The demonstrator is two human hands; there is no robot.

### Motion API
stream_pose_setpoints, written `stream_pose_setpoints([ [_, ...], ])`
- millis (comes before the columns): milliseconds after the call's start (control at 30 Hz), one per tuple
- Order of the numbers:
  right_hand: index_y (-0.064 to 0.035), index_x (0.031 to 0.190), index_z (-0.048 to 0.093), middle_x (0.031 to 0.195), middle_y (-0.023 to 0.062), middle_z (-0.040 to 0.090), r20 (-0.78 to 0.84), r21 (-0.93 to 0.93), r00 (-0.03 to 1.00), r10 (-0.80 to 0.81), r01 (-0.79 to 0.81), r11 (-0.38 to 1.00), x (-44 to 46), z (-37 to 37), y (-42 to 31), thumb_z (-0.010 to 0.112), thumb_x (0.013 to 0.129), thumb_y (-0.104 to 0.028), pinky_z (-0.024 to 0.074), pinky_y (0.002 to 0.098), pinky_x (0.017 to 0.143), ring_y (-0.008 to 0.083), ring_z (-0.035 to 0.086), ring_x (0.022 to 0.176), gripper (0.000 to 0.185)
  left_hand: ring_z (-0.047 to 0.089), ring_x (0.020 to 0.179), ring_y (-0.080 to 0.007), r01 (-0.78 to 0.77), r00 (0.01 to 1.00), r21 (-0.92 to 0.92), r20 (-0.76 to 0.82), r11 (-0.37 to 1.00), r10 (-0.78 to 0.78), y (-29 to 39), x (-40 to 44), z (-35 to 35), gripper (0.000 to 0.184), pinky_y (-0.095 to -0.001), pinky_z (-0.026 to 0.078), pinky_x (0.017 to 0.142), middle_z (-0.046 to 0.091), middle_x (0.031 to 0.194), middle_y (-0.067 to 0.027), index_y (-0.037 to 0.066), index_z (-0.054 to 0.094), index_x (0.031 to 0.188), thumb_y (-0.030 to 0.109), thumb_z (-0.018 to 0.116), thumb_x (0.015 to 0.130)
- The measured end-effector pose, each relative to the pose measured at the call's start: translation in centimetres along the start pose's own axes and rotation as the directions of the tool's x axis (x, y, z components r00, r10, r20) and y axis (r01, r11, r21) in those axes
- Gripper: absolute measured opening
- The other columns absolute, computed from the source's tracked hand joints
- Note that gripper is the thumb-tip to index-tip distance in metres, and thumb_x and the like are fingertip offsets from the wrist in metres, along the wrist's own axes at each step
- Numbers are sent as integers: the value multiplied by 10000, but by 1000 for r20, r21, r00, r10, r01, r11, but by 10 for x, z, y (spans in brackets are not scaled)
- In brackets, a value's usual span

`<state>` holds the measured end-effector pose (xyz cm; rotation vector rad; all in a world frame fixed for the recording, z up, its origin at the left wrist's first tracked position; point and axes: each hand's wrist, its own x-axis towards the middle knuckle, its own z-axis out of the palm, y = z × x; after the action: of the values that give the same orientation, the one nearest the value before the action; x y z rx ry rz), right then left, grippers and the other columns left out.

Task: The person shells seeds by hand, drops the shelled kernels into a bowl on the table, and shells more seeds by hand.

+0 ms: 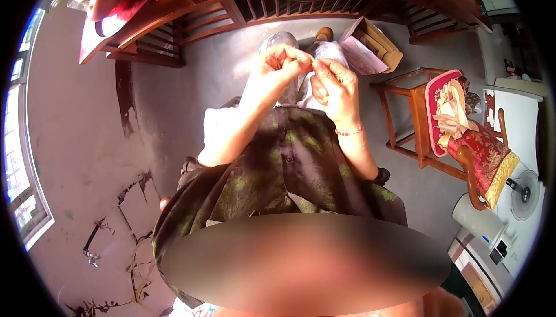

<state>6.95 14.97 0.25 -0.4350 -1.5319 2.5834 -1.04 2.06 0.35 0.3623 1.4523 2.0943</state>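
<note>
Looks mid-job. Left hand [280,66] and right hand [337,88] are held together just past twelve o'clock, fingertips [305,61] touching or nearly so, each grip pinched narrow. Whatever's being worked, if anything's held, is hidden between them or too tiny to be made out. No finished piece can be spotted, so what's done or left can't be told. Cardboard box [360,55] around half past one isn't being touched.

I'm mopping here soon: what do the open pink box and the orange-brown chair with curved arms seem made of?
Open pink rectangular box: probably cardboard, dull tan inside; its thin, stiff-looking flap suggests it.

Orange-brown curved-arm chair: likely wood, seemingly varnished, given its warm brown colour and the glossy highlights on its arms.
</note>
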Motion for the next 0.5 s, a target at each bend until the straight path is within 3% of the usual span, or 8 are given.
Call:
stream_pose_setpoints([
  [300, -19, 877, 632, 554, -63, 427, -15, -50, 1000, 25, -26, 998, 0, 2, 2, 573, 937, -159, 234, 181, 407, 3, 329, 452, 163, 358, 542, -1, -39, 999, -40, 8, 998, 40, -4, 2, -4, 87, -166, 277, 523, 508, 626, 67, 11, 632, 867, 84, 660, 829],
  [367, -10, 872, 633, 569, -59, 459, -111, -298, 985, -133, 94, 950, 0, 7, 2, 585, 927, -148, 256, 179, 417, 0, 360, 469, 156, 365, 552, -1, -45, 999, -14, -2, 999, 45, -5, 1, -5, 87, -163, 283, 537, 504, 626, 67, 12, 629, 869, 79, 663, 825],
  [500, -7, 864, 634, 586, -60, 482, -95, -355, 980, -176, 131, 926, 0, 6, 2, 595, 920, -146, 277, 180, 429, -2, 386, 486, 155, 370, 543, -6, -74, 997, 22, -11, 997, 74, -6, 2, -5, 85, -165, 284, 529, 483, 619, 70, 16, 620, 867, 68, 667, 817],
])
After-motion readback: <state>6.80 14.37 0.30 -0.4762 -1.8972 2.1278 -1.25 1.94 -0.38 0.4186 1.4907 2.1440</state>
